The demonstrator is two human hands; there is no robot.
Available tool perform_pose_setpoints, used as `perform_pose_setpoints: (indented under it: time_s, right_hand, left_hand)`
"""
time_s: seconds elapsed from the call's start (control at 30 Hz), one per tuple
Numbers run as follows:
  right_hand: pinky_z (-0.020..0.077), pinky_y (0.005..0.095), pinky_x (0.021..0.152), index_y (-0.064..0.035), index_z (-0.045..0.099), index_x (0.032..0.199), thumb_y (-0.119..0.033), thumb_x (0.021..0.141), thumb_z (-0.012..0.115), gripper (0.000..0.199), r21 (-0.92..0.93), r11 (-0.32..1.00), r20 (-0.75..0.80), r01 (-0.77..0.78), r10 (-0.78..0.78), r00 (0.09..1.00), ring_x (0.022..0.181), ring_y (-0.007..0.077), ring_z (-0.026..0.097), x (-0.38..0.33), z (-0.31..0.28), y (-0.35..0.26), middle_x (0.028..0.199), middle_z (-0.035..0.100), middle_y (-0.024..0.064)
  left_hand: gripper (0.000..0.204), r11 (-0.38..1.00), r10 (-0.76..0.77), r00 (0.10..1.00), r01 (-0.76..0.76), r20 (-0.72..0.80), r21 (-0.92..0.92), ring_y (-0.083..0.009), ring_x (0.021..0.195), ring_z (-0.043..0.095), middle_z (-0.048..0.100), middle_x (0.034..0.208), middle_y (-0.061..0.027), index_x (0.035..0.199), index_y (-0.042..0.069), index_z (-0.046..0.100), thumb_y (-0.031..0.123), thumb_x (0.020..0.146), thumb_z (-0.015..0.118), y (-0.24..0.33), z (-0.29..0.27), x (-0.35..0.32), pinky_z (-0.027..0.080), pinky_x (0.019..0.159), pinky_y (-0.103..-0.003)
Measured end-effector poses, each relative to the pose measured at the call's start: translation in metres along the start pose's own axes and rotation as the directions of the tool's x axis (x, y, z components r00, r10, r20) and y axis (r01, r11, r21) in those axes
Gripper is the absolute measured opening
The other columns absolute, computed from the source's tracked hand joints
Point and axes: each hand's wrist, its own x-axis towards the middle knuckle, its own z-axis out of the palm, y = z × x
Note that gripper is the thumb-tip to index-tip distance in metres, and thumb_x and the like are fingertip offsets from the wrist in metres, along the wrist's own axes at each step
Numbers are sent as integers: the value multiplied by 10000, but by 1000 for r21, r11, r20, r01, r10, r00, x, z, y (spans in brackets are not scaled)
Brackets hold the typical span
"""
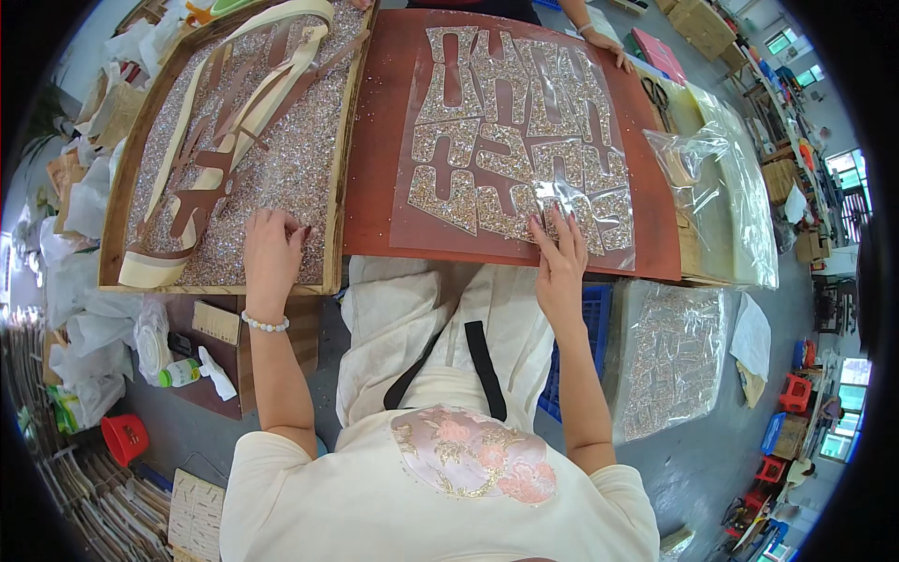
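My left hand [273,251] dips into a wooden-framed tray [335,215] of small glittering stones [290,187]. Its fingers are curled down and drawn together; what they hold, if anything, is hidden. My right hand [563,253] lies with fingers stretched out on the near edge of a clear-film-covered sheet [435,225]. Glittering shaped pieces [501,150] cover that sheet, with brown gaps between them. Under it is a reddish-brown board [375,140]. Cream strips [154,269] and brown cut-out scraps [201,201] lie on the stones in the tray.
Another person's hand [609,47] rests at the board's far right edge. Scissors [655,94] and clear plastic film [721,169] lie to the right. A stack of glittering wrapped sheets [674,356] sits lower right, beside a blue crate [592,328]. A red bucket [125,438] stands lower left.
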Motion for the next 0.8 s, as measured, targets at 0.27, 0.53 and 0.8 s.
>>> perform_pose_setpoints:
  time_s: [0.27,0.53,0.8]
  right_hand:
    - [350,405,1024,-81,663,1143,-59,871,620,276,134,982,-258,-136,167,951,1217,298,492,0,-14,1,1226,606,89]
    - [427,376,762,-50,641,849,-91,817,693,73,207,976,-319,-65,130,939,834,263,537,23,-18,1,844,623,62]
    - [435,375,760,-41,655,901,-109,835,680,98,309,947,-231,-90,167,959,843,269,555,33,-32,12,861,623,76]
  left_hand:
    - [65,997,29,992,-37,-122,-64,-332,911,535,568,863,-140,863,8,624,58,827,646,10,0,12,431,826,-418]
    - [63,998,6,991,2,-131,65,-328,896,533,572,884,-135,849,6,613,60,832,640,24,-5,28,428,821,-419]
    - [149,994,-51,994,60,-92,90,-319,862,546,573,833,-124,806,8,574,108,817,684,42,-23,38,434,777,-424]
